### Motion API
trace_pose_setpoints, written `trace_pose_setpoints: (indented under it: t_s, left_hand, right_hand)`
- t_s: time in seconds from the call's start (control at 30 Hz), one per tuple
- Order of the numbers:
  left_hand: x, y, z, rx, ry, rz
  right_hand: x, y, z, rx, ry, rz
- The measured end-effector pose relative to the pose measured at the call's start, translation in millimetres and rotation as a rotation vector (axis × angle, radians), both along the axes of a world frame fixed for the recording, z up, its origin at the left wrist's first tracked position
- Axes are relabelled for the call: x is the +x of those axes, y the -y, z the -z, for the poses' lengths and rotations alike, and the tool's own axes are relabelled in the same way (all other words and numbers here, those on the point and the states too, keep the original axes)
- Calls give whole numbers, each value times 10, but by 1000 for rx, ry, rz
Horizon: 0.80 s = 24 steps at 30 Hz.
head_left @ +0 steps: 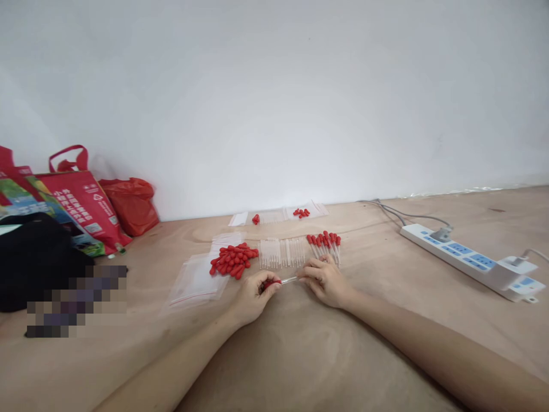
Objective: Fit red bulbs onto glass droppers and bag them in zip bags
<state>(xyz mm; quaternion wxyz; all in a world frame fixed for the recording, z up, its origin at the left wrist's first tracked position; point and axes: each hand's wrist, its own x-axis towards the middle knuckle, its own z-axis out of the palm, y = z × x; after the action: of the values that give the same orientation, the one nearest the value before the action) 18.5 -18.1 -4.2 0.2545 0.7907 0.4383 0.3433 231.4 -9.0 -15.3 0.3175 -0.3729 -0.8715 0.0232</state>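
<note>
My left hand (256, 294) is closed on a red rubber bulb (273, 282). A clear glass tube (289, 280) runs from the bulb to my right hand (323, 280), whose fingers pinch its other end. Beyond my left hand lies a pile of red bulbs (234, 260), partly over clear zip bags (195, 281). Clear tubes (281, 253) lie side by side in the middle. Droppers with red bulbs on them (325, 240) lie just past my right hand.
A white power strip (467, 258) with plugs and grey cables lies at the right. Red bags (92, 209) and a black cloth item (38, 257) are at the left. Near the wall are more bags with small red bulbs (301, 213).
</note>
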Motion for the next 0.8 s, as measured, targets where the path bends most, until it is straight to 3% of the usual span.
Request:
trace_pose_setpoints:
  t_s: [0.8]
  left_hand:
    - [29,119,-75,281,-205,71]
  right_hand:
    - [-84,139,-40,-83,5,-23]
